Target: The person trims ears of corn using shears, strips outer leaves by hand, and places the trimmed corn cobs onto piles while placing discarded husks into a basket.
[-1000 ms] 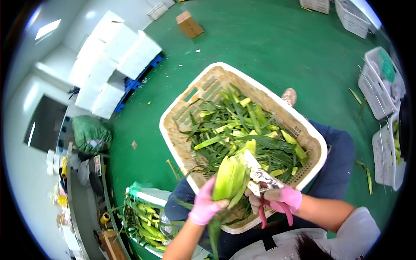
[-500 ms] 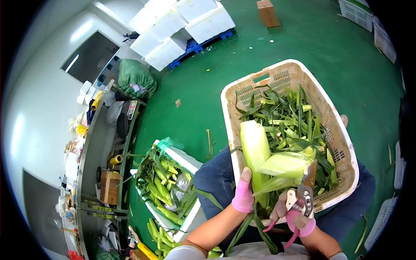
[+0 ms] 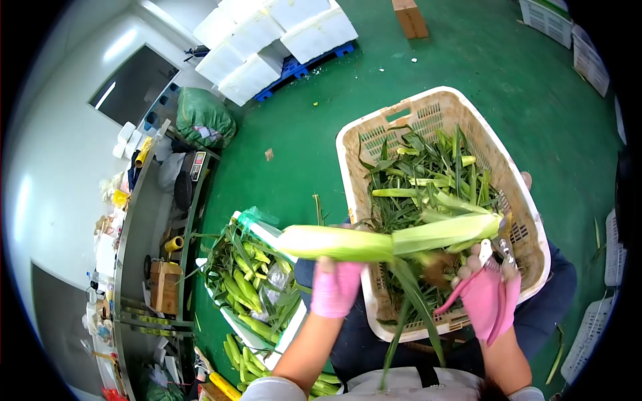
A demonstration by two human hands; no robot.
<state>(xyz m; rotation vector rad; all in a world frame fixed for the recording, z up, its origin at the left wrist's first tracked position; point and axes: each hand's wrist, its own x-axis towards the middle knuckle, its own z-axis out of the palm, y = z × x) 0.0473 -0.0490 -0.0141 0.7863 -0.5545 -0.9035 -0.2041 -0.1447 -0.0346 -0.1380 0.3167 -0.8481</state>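
My left hand point(image 3: 336, 289), in a pink glove with bare fingertips, grips an ear of corn point(image 3: 334, 243) from below. The ear lies almost level across the near left side of the crate, its pale green husk reaching right toward my other hand. Long leaves hang down from its middle, and a blurred brown tuft shows below it. My right hand point(image 3: 488, 291), gloved the same way, holds pruning shears point(image 3: 506, 252) with pink handles, their metal jaws beside the husk's right end. Whether the blades touch the husk I cannot tell. Beneath is the crate point(image 3: 348, 174), full of green husk trimmings point(image 3: 428, 182).
Left of my legs stands a white foam box point(image 3: 294, 347) with corn and leaves, more ears point(image 3: 244, 361) beside it on the floor. A metal workbench point(image 3: 144, 234) runs along the left wall. Foam boxes point(image 3: 251, 77) sit on a blue pallet point(image 3: 294, 70); a cardboard box point(image 3: 410, 19) stands behind.
The corn has swung from upright to nearly level, its thick end now pointing left. My left hand has moved left with it, and my right hand with the shears has risen slightly.
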